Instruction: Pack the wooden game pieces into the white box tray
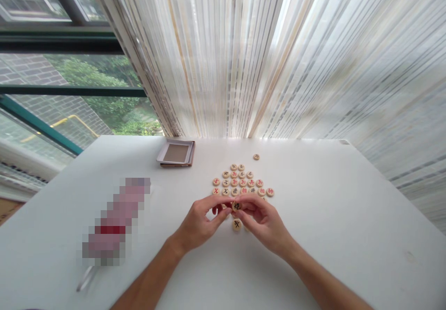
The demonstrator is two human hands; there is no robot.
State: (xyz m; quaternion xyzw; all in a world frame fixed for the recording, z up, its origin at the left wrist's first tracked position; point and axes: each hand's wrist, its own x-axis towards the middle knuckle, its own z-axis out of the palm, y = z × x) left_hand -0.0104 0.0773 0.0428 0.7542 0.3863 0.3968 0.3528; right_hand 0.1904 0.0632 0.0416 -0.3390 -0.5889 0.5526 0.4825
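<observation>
Both hands are in view, entering from the lower edge and converging over the middle of the table (348, 245). Left forearm slants up and to the right, right forearm up and to the left; together they form an inverted V. Wrists are bent slightly, backs of the hands mostly uppermost.

Left hand (200, 222): index finger reaches across to the right, thumb below it, a gap showing between the two nearer the palm; remaining fingers curled underneath. Tips nearly closed, at the left edge of a round piece (237, 206). Right hand (266, 222): mirrored pose, index finger above and thumb below, tips drawn together at the right edge of the same piece. The piece is held between the two sets of fingertips, its black character facing the camera; share of grip per hand cannot be told.

Directly below the fingertips, another black-marked disc (236, 225) lies on the table. Beyond the hands, rows of red- and black-marked discs (243, 183) widen toward the person; some are hidden by the fingers. One lone disc (256, 157) lies farther back, apart from the rows. Shallow box (176, 153) at far left of these.
</observation>
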